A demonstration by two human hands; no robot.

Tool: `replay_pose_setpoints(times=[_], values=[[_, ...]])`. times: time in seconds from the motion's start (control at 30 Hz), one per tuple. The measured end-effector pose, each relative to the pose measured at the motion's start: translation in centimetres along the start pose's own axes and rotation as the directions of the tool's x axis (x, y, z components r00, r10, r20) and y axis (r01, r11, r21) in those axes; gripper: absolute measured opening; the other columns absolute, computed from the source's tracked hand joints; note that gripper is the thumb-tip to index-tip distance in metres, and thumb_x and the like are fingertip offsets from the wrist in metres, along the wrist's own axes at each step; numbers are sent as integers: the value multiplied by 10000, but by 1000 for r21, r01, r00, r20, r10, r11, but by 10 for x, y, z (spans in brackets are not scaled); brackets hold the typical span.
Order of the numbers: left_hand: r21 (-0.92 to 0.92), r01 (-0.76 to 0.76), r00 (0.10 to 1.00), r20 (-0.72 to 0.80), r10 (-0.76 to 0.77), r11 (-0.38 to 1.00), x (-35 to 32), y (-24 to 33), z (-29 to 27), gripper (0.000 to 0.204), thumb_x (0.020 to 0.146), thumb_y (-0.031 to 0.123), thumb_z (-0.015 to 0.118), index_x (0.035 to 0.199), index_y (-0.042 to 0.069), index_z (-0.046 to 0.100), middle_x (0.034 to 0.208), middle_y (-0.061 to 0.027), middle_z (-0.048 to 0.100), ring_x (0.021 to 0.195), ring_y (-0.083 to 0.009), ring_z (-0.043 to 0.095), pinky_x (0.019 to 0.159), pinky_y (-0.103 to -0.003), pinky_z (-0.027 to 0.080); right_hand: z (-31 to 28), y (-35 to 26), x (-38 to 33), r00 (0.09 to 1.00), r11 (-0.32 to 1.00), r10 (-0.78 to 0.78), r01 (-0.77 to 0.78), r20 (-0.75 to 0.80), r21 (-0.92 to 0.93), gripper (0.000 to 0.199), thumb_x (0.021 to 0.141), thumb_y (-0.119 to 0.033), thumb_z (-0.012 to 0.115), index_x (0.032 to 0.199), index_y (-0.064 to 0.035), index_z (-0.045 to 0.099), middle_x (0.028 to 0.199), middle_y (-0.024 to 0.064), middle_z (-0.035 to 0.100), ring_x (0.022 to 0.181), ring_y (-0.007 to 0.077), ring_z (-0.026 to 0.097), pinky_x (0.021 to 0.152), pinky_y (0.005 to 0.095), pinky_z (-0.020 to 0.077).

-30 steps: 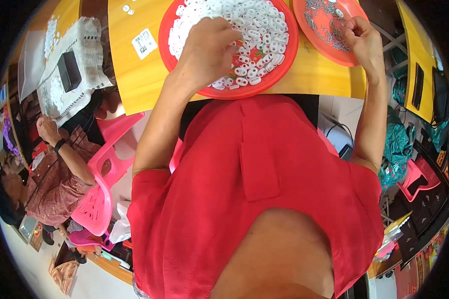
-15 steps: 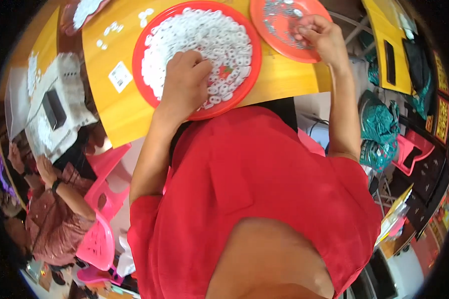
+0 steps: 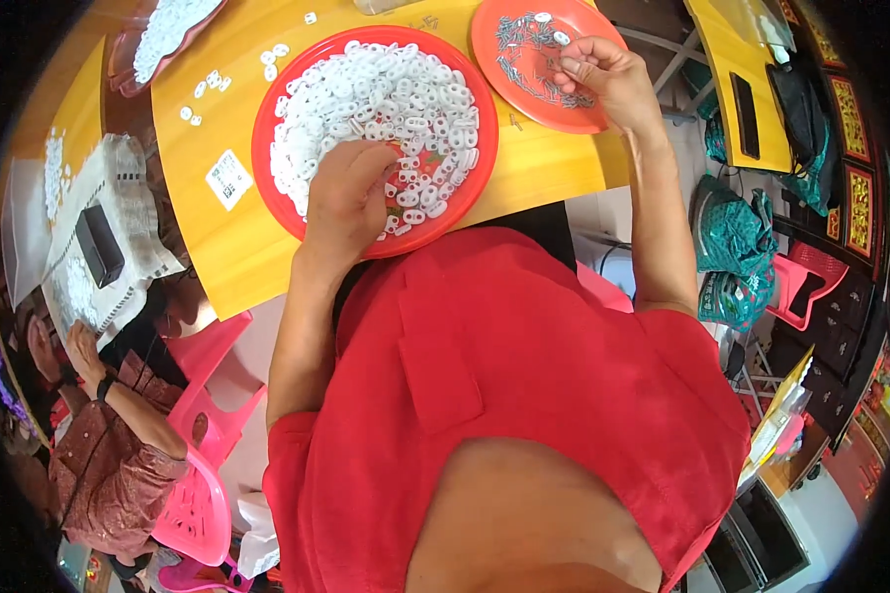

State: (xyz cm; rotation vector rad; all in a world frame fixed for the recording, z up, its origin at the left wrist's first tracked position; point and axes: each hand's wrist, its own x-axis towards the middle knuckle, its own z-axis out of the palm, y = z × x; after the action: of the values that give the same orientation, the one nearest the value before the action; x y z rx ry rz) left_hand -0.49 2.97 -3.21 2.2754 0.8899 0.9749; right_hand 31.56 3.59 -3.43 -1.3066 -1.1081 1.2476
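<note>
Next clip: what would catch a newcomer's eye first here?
The big red plate heaped with small white plastic pieces, mid-table, where the left hand digs in. To its right, the right hand pinches something over a smaller orange plate of thin metal pins. The yellow table carries both.

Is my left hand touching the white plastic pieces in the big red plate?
Touching. The head view shows the left hand lying on the heap of white plastic pieces in the big red plate, fingers down among them.
</note>
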Motion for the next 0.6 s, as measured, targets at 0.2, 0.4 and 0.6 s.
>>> replay_pose_setpoints(times=[0.2,0.4,0.6], values=[[-74,81,997,13,-80,994,-2,1,1,165,675,-94,538,809,1,548,738,-131,571,682,-282,568,587,-322,453,2,-3,-4,998,956,57,-64,32,288,123,798,-13,556,918,8,573,807,90,611,715,142,603,644,224,509],[-88,172,985,22,-171,981,-7,4,-1,127,736,-50,571,846,11,577,769,-98,590,720,-189,583,643,-250,450,0,0,-5,993,940,72,-98,88,327,139,802,-4,547,938,19,565,833,96,611,757,152,612,651,227,520],[-114,184,981,-34,-189,976,-3,10,-3,132,741,-46,575,860,10,591,774,-92,595,726,-177,582,663,-241,444,4,-1,-3,994,993,104,-101,-41,61,72,802,4,543,869,5,571,741,48,583,635,117,563,569,207,461]])
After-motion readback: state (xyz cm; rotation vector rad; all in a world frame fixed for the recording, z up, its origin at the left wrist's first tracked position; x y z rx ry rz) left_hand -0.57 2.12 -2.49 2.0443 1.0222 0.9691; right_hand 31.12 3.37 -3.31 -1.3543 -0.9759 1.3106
